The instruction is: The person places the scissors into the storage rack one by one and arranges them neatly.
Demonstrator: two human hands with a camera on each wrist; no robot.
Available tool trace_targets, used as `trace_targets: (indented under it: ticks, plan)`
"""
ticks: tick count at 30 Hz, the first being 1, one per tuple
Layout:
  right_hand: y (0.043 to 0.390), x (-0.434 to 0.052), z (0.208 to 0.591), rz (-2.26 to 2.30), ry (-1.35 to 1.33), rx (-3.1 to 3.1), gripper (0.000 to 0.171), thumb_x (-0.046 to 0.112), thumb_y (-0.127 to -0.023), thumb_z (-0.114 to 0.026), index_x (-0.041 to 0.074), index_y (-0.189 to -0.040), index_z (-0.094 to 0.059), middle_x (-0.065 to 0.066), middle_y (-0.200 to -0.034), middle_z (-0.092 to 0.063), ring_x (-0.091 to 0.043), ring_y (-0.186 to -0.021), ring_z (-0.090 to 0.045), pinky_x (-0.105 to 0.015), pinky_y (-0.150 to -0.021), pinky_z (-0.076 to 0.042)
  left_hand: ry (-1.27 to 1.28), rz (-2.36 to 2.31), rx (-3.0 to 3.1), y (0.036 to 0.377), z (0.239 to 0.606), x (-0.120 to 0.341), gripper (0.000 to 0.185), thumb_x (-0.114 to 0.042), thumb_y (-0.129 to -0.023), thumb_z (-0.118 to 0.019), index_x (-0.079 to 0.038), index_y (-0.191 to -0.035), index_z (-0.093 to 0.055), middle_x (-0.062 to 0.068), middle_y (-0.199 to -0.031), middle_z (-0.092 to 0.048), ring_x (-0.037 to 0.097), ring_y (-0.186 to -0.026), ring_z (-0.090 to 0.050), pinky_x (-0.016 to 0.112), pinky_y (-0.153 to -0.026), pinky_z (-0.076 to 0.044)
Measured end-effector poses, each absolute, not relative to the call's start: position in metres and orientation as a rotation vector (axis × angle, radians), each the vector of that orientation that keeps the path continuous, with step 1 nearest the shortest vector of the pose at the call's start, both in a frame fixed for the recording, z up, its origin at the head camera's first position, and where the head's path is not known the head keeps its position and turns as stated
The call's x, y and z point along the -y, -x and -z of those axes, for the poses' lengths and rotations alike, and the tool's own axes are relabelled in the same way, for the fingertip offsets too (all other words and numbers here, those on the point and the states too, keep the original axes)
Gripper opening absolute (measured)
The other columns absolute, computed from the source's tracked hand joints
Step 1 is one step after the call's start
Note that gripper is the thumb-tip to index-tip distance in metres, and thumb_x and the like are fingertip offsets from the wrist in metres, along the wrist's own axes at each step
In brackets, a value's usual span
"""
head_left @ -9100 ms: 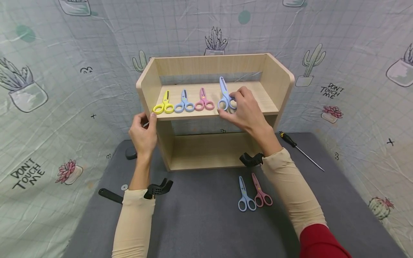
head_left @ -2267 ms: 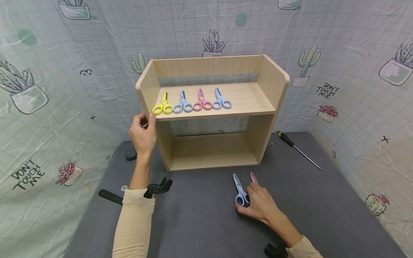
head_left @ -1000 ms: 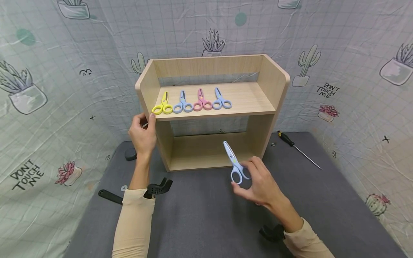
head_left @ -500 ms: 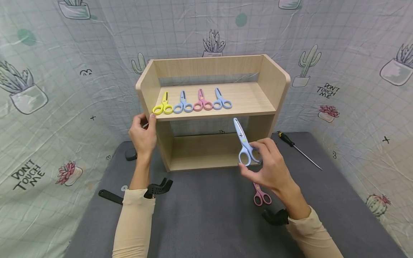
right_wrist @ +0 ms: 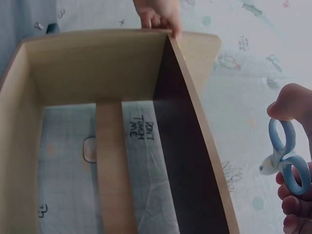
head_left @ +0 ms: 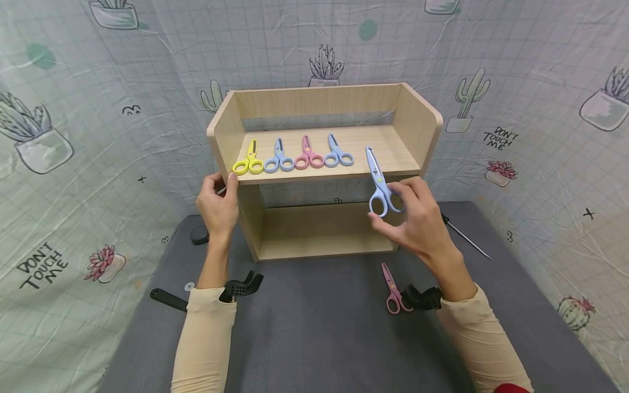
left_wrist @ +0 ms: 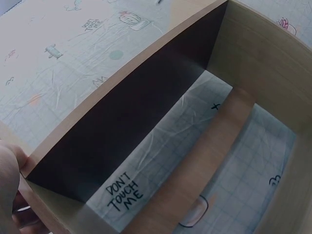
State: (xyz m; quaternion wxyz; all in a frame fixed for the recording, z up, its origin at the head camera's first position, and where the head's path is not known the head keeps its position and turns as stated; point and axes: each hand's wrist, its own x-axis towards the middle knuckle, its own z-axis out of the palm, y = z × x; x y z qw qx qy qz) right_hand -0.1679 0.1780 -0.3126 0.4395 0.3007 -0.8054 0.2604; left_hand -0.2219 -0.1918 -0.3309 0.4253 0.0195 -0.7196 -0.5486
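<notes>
My left hand (head_left: 220, 204) grips the left side of a light wooden shelf unit (head_left: 319, 102), its thumb at the front edge of the upper board. With thumb and fingers, my right hand (head_left: 423, 226) holds blue scissors (head_left: 376, 173) by the handles. They are raised, blades up, before the right end of that board. On it, left to right, lie yellow scissors (head_left: 253, 156), blue scissors (head_left: 279, 154), pink scissors (head_left: 307, 149) and more blue scissors (head_left: 335, 147). Pink scissors (head_left: 391, 284) lie on the table, partly hidden by the right wrist mount.
Right of the unit lies a screwdriver (head_left: 467, 237), its handle mostly behind my right hand. At the left are a black handle (head_left: 168, 298), a small pale disc (head_left: 189, 286) and a dark rounded object (head_left: 199, 234). A patterned cloth surrounds the table (head_left: 304, 327).
The right hand left the fourth scissors on the upper board, then took blue scissors from the table and raised them towards its right end. The left hand stays in place.
</notes>
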Motion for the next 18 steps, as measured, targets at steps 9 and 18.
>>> trace_targets:
  ticks: [9, 18]
  plan:
    - [0.195, -0.177, 0.301, -0.664, -0.718, 2.080, 0.057, 0.032, -0.073, -0.080, -0.010, -0.110, -0.066, -0.021, -0.099, -0.055, -0.031, -0.087, -0.051, -0.041, -0.073, -0.045, -0.064, 1.369, 1.812, 0.222, 0.331, 0.192, 0.037, -0.029, -0.096, -0.064, 0.003, -0.115, -0.067, 0.023, -0.109, -0.071, 0.028, -0.104, -0.071, 0.044, -0.092, -0.059]
    - [0.220, -0.173, 0.285, -0.655, -0.683, 2.169, 0.059, 0.034, -0.076, -0.083, -0.010, -0.111, -0.065, -0.022, -0.104, -0.057, -0.032, -0.090, -0.051, -0.041, -0.075, -0.046, -0.071, 1.379, 1.802, 0.221, 0.330, 0.192, 0.037, -0.027, -0.095, -0.066, 0.005, -0.115, -0.067, 0.021, -0.107, -0.071, 0.026, -0.102, -0.071, 0.045, -0.092, -0.059]
